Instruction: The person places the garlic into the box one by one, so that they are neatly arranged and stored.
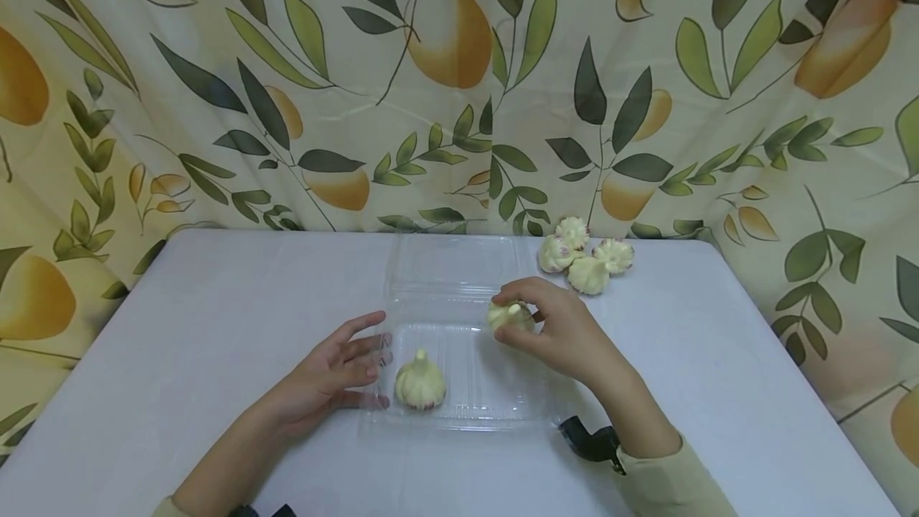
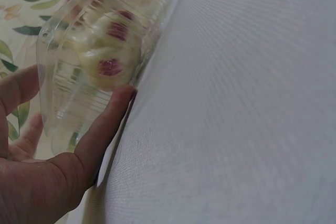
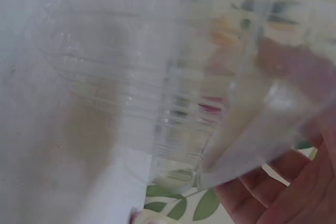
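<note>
A clear plastic clamshell container (image 1: 474, 424) lies on the table with its lid (image 1: 452, 262) folded back. Inside it, at the left, sits a pale garlic bulb (image 1: 420, 384) with its stem up; in the left wrist view the same bulb (image 2: 107, 51) shows reddish streaks through the wall. My left hand (image 1: 326, 377) touches the container's left side with fingers spread, the thumb (image 2: 107, 129) along its lower edge. Over the container's back right corner, my right hand (image 1: 556, 325) pinches a second garlic bulb (image 1: 511, 315) between thumb and fingers.
Several more garlic bulbs (image 1: 589, 274) are bunched at the back right of the white-covered table (image 1: 251, 286), beside the lid. A leaf-and-fruit patterned curtain (image 1: 287, 102) hangs behind. A black wrist camera mount (image 1: 592, 441) sits beside the right wrist, near the container's front right corner.
</note>
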`<state>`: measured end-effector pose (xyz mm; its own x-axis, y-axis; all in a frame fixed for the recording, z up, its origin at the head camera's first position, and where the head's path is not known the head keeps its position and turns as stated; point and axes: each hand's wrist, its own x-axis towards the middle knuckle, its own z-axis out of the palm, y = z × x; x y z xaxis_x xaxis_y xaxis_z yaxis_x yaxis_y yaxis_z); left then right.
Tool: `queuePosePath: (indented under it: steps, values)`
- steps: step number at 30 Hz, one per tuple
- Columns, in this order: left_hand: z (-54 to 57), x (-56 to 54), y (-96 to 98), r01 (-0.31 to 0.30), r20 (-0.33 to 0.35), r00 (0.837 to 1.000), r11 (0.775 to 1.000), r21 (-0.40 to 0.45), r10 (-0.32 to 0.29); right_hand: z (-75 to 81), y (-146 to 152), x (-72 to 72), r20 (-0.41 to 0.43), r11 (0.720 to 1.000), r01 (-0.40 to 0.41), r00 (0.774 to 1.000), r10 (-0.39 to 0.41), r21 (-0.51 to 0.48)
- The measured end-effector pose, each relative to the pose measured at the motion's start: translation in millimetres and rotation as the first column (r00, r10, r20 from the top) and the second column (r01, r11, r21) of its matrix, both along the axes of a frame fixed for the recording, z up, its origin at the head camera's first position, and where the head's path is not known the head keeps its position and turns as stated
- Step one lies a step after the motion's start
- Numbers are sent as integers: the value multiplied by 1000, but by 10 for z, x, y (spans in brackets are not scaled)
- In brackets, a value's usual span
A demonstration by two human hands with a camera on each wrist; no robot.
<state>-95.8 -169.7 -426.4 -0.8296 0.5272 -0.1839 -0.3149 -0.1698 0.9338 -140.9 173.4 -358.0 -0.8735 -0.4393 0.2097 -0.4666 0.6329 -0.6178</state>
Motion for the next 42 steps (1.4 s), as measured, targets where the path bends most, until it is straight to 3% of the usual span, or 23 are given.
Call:
queuePosePath:
  steps: [10,22,33,42]
  values:
    - [2,4,-5,1,1,1000,1000,-3,-1,-73,-57,-1,-19,996,-89,996,89,-9]
    - [-8,-29,23,-6,24,1000,1000,0,6,-85,-77,-15,-55,982,-175,982,178,69]
    - [13,-28,13,-15,21,1000,1000,-6,15,13,-220,-67,-39,918,-328,938,345,223]
    - [-12,-18,-7,-12,24,1000,1000,3,12,20,-391,-133,16,870,-374,921,390,320]
